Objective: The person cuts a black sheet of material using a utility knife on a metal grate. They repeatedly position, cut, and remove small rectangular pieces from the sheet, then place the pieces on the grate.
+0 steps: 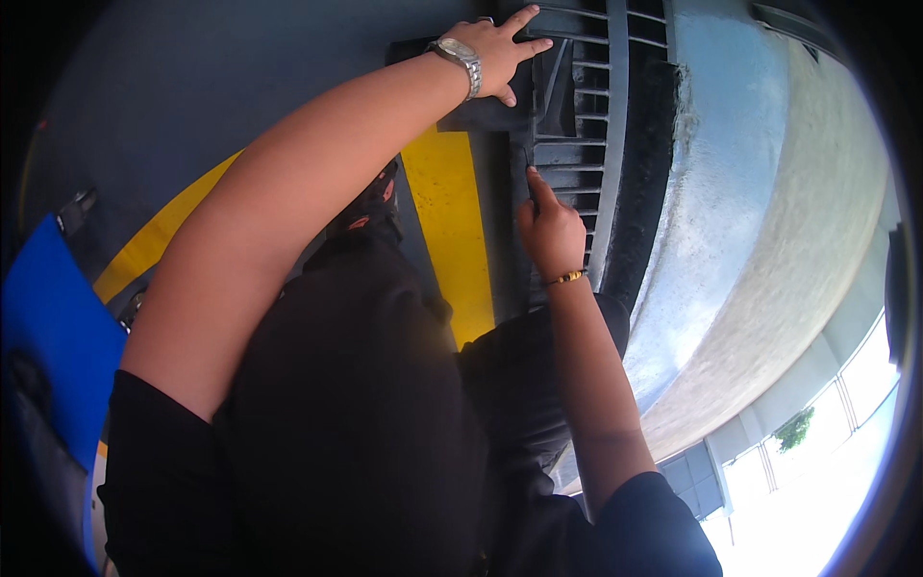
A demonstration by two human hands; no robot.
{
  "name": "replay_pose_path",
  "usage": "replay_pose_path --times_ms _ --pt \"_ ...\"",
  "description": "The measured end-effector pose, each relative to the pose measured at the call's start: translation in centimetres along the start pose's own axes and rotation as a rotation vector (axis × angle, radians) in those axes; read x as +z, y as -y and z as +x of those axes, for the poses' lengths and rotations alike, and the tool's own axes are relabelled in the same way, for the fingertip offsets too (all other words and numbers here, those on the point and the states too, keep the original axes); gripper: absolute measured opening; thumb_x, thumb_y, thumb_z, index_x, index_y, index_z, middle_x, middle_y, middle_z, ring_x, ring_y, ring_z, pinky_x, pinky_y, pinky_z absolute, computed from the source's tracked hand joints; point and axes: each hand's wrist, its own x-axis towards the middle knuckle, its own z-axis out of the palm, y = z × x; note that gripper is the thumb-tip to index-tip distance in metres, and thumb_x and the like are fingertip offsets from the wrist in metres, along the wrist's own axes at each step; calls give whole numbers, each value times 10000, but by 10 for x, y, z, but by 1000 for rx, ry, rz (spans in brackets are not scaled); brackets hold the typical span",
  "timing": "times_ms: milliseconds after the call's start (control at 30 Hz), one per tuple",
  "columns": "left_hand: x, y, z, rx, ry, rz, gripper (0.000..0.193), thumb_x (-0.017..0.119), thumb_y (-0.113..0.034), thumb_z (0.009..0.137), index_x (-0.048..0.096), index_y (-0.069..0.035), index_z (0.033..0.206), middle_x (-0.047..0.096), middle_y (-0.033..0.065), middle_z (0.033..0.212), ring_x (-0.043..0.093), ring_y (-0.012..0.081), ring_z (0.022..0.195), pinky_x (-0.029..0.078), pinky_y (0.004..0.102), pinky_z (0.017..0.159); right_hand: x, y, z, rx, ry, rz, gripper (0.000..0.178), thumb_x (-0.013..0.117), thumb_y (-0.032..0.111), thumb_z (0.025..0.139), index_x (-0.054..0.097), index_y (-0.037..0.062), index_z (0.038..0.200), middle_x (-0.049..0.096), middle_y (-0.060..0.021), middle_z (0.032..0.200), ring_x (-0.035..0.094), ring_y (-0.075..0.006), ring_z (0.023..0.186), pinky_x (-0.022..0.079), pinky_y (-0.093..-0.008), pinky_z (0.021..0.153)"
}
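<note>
My left hand (490,60), a metal-band watch on its wrist, lies with fingers spread on a flat black sheet (481,115). The sheet rests on the dark floor against a metal grate (582,154). A narrow black flap (556,91) overlaps the grate's bars beside it. Closer to me, my right hand (553,226), with a beaded bracelet, is closed with its index finger stretched along a slim dark tool (531,178). The tool's thin tip points away from me, toward the sheet's near corner. Most of the tool is hidden in my fist.
Yellow stripes (447,221) mark the dark floor. Right of the grate runs a black strip (646,183), then a pale blue and grey band of ground or wall (731,163). My dark-clad legs fill the lower middle. A blue panel (58,298) stands at the left.
</note>
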Motion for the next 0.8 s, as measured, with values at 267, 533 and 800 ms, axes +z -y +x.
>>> replay_pose_path --times_ms 267,533,800 --pt "3 32 -25 -87 -77 -471 699 692 -188 910 360 -319 1511 395 167 1534 631 339 1145 539 449 947 8 -21 -27 -14 -146 411 506 533 57 892 532 104 1396 673 -258 1061 677 -392 936 536 -431 827" --pt "-6 95 -40 -210 -358 -1119 656 641 -133 938 357 -248 1517 540 181 1422 536 312 1302 426 412 1066 -33 -7 5 113 -64 608 522 486 17 863 516 42 1384 647 -265 1097 648 -413 985 504 -415 881" --pt "-22 97 -57 -743 -537 -1704 444 639 -32 908 471 -100 1313 576 46 1011 576 148 810 480 306 684 -29 -5 87 272 -317 230 496 668 313 863 572 70 1284 603 -179 1218 649 -373 1032 521 -450 907"
